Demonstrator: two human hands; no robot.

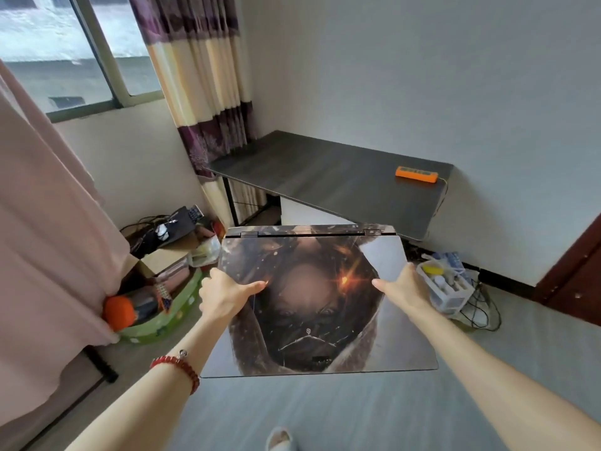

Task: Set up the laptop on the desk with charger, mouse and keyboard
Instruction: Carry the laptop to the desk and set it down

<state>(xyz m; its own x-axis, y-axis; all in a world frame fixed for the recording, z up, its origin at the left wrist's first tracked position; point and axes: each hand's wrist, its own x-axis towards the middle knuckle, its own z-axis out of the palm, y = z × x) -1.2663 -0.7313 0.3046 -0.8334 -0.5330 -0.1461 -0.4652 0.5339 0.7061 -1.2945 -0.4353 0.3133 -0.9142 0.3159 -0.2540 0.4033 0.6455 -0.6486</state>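
Observation:
I carry a closed laptop [312, 304] with a dark printed skin on its lid, held flat in the air in front of me. My left hand [224, 296] grips its left edge, thumb lying on the lid. My right hand [405, 291] grips the right edge the same way. The dark desk [325, 177] stands ahead in the corner, beyond the laptop's hinge side. An orange power strip [417, 174] lies near the desk's right end. A black keyboard [185, 219] and a white mouse [161, 232] sit on a pile at the left.
A cardboard box [162, 258] and a green tub [162, 320] of clutter sit on the floor at left under the window. A clear plastic bin [445, 288] with cables lies on the floor at right. A pink curtain [42, 239] hangs close on my left.

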